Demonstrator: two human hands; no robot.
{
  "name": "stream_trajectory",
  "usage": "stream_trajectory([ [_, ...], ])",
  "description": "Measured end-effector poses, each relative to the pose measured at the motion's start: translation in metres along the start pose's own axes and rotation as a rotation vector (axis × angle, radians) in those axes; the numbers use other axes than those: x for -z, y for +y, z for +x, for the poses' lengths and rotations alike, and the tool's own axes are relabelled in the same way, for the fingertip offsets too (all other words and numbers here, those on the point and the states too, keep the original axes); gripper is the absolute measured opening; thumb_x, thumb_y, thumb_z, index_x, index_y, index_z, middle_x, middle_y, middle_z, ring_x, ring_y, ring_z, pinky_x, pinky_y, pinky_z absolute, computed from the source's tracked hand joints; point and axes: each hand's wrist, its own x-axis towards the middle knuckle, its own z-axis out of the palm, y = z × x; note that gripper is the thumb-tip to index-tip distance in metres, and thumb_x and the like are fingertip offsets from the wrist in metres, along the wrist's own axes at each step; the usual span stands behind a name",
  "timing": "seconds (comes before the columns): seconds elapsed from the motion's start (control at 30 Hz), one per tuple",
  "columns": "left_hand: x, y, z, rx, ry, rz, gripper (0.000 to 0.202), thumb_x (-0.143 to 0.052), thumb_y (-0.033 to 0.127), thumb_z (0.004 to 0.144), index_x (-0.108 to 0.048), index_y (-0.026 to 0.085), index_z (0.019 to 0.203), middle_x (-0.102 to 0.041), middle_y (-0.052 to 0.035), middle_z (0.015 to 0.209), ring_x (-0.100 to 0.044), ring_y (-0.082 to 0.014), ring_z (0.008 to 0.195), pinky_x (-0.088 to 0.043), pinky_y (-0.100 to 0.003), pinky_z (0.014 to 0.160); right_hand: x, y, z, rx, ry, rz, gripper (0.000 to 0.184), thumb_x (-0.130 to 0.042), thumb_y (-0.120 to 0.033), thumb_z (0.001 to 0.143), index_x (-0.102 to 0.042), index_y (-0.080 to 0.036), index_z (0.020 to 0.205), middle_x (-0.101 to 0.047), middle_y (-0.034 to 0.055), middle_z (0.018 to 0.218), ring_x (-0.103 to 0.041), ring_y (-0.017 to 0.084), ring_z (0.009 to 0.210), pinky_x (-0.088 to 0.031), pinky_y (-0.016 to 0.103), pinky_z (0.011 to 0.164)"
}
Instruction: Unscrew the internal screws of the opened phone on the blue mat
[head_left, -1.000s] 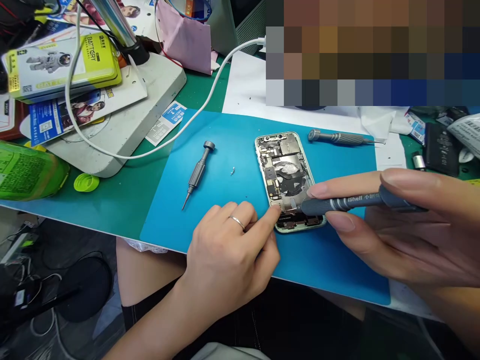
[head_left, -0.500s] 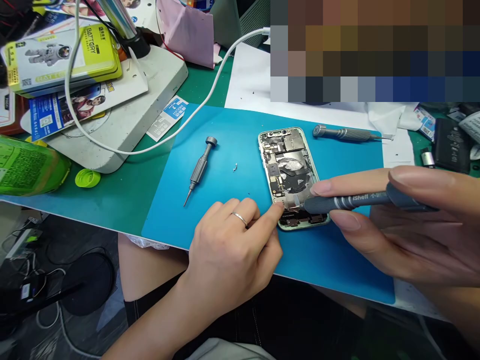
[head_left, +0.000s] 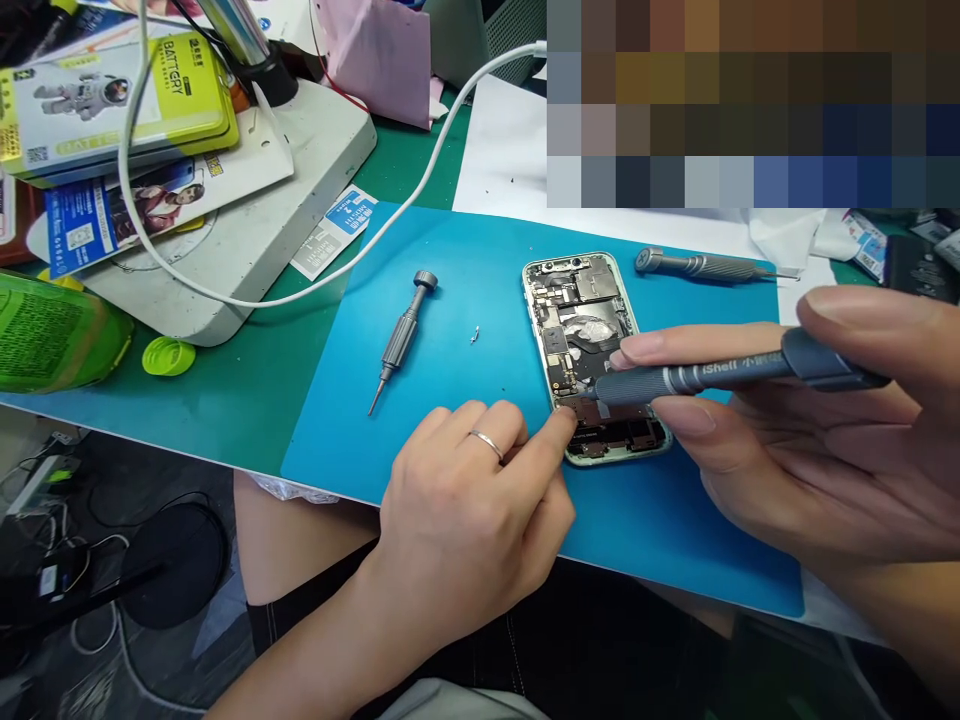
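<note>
An opened smartphone point(head_left: 596, 285) with its inner boards bare lies face up on a blue mat point(head_left: 450, 260). The index fingertip of my left hand point(head_left: 472, 500) presses its lower left edge; the other fingers are curled and the thumb is hidden. In my right hand point(head_left: 787, 500) a dark grey screwdriver point(head_left: 757, 372) is gripped between thumb and fingers, nearly level. Its tip points at the phone's lower left part, close to my left fingertip; whether it touches a screw cannot be made out. Tiny shiny metal pieces point(head_left: 475, 335) lie left of the phone.
One grey screwdriver point(head_left: 401, 335) lies left on the mat, another point(head_left: 697, 265) behind the phone. A white cable point(head_left: 300, 298) curves across the table past a lamp base point(head_left: 300, 170) stacked with battery packs point(head_left: 187, 100). A green bottle point(head_left: 60, 330) and its cap point(head_left: 169, 356) are at far left.
The screwdriver in my right hand has shifted slightly left and up, its tip now nearer the phone's left edge. My left fingertip stays on the phone's edge.
</note>
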Motion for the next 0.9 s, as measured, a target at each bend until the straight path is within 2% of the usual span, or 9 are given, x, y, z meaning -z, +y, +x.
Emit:
stream_trajectory([
  [0.1,0.001,-0.001,0.001,0.0,-0.005,0.003,0.03,-0.054,0.019,0.099,-0.068,0.019,0.124,-0.055,-0.001,0.079,-0.046,-0.0178,0.069,-0.027,-0.039,0.059,0.0,-0.002,0.004,0.18,-0.025,-0.053,0.084,-0.07,0.005,0.077,-0.05,-0.047,0.14,-0.068,-0.0138,0.12,-0.072,0.012,0.1,-0.061,0.028,0.104],
  [0.23,0.0,0.0,0.001,0.001,-0.009,-0.002,0.031,-0.052,0.02,0.099,-0.067,0.019,0.126,-0.054,-0.001,0.078,-0.045,-0.0178,0.069,-0.028,-0.039,0.059,-0.001,-0.001,0.001,0.229,0.016,-0.071,0.093,-0.07,0.011,0.074,-0.049,-0.052,0.138,-0.055,-0.018,0.14,-0.07,0.009,0.107,-0.058,0.021,0.106],
  [0.43,0.0,0.0,-0.001,0.013,-0.025,-0.013,0.032,-0.053,0.021,0.099,-0.067,0.019,0.128,-0.054,-0.0011,0.079,-0.045,-0.0177,0.069,-0.029,-0.039,0.06,0.0,0.006,-0.012,0.108,-0.11,-0.043,0.083,-0.069,0.001,0.082,-0.045,-0.054,0.14,-0.054,-0.0195,0.14,-0.064,0.009,0.119,-0.054,0.027,0.114],
  [0.57,0.0,-0.001,0.0,0.003,-0.02,-0.012,0.031,-0.052,0.02,0.099,-0.067,0.019,0.127,-0.053,-0.0012,0.079,-0.045,-0.0176,0.069,-0.029,-0.039,0.059,0.003,0.006,-0.01,0.131,-0.125,-0.063,0.081,-0.067,-0.002,0.086,-0.04,-0.052,0.144,-0.059,-0.0149,0.133,-0.064,0.008,0.117,-0.054,0.025,0.111],
  [0.7,0.0,0.0,0.001,0.002,-0.015,-0.007,0.031,-0.053,0.021,0.099,-0.067,0.019,0.126,-0.054,-0.0014,0.078,-0.045,-0.018,0.069,-0.03,-0.039,0.058,0.002,0.005,-0.004,0.135,-0.133,-0.108,0.075,-0.067,-0.007,0.089,-0.039,-0.048,0.146,-0.066,-0.0089,0.12,-0.067,0.012,0.112,-0.058,0.03,0.106],
  [0.8,0.0,-0.001,0.0,0.0,-0.013,-0.006,0.031,-0.053,0.022,0.099,-0.067,0.019,0.126,-0.054,-0.0012,0.078,-0.045,-0.0179,0.068,-0.03,-0.039,0.058,0.0,0.005,-0.002,0.165,-0.106,-0.107,0.076,-0.069,-0.006,0.087,-0.042,-0.049,0.143,-0.068,-0.0092,0.117,-0.07,0.014,0.106,-0.061,0.032,0.1],
  [0.9,0.0,-0.001,-0.001,-0.002,-0.017,-0.004,0.031,-0.053,0.021,0.099,-0.067,0.019,0.127,-0.054,-0.0012,0.078,-0.046,-0.0178,0.069,-0.029,-0.039,0.059,-0.001,0.006,-0.004,0.166,-0.108,-0.127,0.076,-0.069,-0.005,0.086,-0.044,-0.051,0.142,-0.064,-0.0096,0.122,-0.07,0.015,0.107,-0.061,0.033,0.101],
])
